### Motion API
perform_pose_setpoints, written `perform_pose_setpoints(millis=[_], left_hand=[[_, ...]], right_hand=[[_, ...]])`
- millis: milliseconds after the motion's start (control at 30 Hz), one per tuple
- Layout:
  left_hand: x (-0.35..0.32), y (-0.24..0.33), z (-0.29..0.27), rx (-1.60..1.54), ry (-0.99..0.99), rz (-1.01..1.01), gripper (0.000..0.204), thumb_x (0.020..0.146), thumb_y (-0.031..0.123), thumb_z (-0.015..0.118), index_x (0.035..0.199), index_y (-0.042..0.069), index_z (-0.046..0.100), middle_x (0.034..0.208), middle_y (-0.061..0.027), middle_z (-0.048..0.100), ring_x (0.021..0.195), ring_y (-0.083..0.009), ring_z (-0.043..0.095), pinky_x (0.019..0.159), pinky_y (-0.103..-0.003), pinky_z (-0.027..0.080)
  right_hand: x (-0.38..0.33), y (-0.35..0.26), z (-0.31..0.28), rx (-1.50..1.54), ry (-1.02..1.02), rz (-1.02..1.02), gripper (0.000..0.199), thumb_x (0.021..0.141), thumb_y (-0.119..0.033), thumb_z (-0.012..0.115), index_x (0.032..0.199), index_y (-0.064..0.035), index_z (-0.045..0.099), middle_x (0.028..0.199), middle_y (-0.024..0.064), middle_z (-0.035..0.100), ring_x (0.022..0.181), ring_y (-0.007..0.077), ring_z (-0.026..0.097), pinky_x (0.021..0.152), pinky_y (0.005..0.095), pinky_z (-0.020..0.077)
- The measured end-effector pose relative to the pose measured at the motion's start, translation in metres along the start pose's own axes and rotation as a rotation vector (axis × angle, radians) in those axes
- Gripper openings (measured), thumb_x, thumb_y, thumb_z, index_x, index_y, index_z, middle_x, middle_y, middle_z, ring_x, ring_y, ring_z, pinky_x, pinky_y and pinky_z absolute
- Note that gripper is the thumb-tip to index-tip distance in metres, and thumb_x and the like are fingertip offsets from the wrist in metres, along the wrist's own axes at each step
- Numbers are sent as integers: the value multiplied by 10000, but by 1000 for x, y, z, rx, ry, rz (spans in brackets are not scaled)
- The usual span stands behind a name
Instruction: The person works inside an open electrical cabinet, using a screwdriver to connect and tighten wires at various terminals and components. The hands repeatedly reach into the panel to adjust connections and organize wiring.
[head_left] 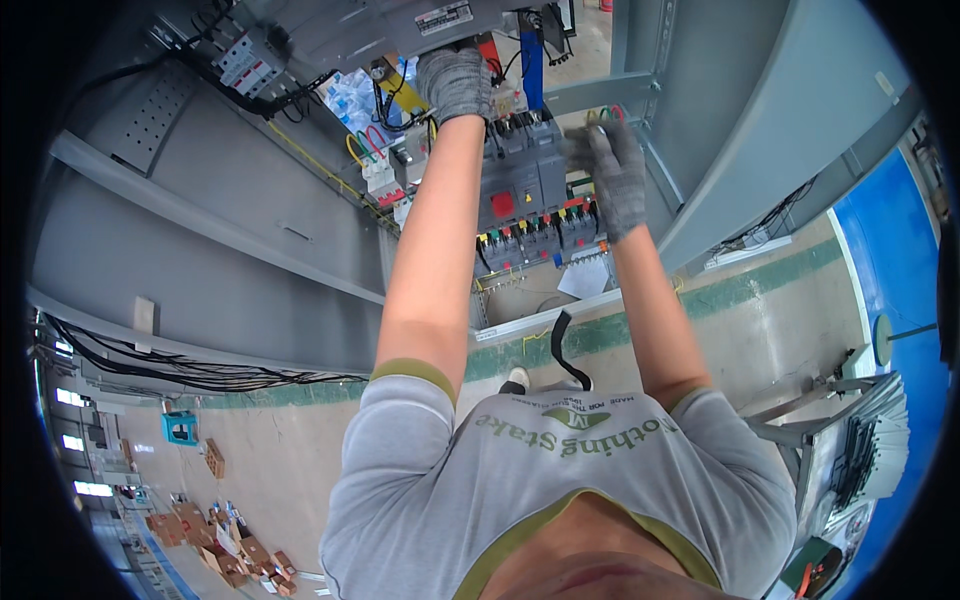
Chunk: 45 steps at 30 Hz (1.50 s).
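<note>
My left hand [455,82], in a grey knit glove, reaches up beneath a large grey electrical unit [400,28]. Its fingers are hidden behind that unit, among yellow [405,95], red and blue busbars [532,70]. To the right, my gloved right hand [618,180] is raised beside a dark grey circuit breaker [520,180] with a red patch. Its fingers are curled and slightly blurred; something small and pale shows at their tips, too unclear to name. Below the large breaker sits a row of smaller breakers [540,238] with coloured terminals.
Grey cabinet panels [290,235] and a frame post [740,130] flank the opening. White miniature breakers [250,68] sit upper left. Black cables [170,365] run along the left panel. Cardboard boxes [225,540] and a blue-green stool [180,428] stand on the floor.
</note>
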<state>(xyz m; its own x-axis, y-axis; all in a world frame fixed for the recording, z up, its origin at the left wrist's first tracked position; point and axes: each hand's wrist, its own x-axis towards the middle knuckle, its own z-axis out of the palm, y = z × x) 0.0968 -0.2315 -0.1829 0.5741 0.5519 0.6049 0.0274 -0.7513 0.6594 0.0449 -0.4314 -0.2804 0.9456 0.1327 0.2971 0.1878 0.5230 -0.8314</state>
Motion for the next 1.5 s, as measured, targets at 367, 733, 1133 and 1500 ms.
perform_pose_setpoints(millis=[367, 733, 1133, 1500], left_hand=[[-2, 16, -8, 104, -87, -8, 423, 737, 340, 581, 1014, 24, 631, 1053, -226, 605, 950, -367, 588, 831, -422, 463], [1, 9, -4, -9, -11, -52, 399, 744, 381, 576, 967, 60, 653, 970, -192, 640, 894, -341, 621, 770, -423, 492], [4, 10, -7, 115, -157, -80, 391, 742, 325, 546, 1002, 50, 643, 1011, -206, 629, 919, -356, 607, 792, -435, 480], [4, 7, -4, 130, -111, -52, 351, 742, 307, 551, 916, 27, 673, 973, -195, 644, 880, -333, 624, 762, -425, 488]], right_hand=[[111, -6, 105, -772, 185, -543, 209, 724, -116, 691, 927, -67, 672, 899, 165, 656, 826, 306, 626, 771, 368, 481], [113, -6, 131, -675, 227, -548, 299, 731, -142, 695, 1003, -30, 638, 934, 171, 660, 854, 289, 633, 786, 354, 479], [116, -15, 132, -898, 274, -481, 411, 687, -239, 713, 1043, -60, 615, 976, 157, 654, 920, 322, 608, 819, 377, 463], [111, -26, 139, -958, 293, -415, 408, 682, -272, 692, 1026, -65, 625, 965, 176, 648, 907, 347, 602, 806, 402, 467]])
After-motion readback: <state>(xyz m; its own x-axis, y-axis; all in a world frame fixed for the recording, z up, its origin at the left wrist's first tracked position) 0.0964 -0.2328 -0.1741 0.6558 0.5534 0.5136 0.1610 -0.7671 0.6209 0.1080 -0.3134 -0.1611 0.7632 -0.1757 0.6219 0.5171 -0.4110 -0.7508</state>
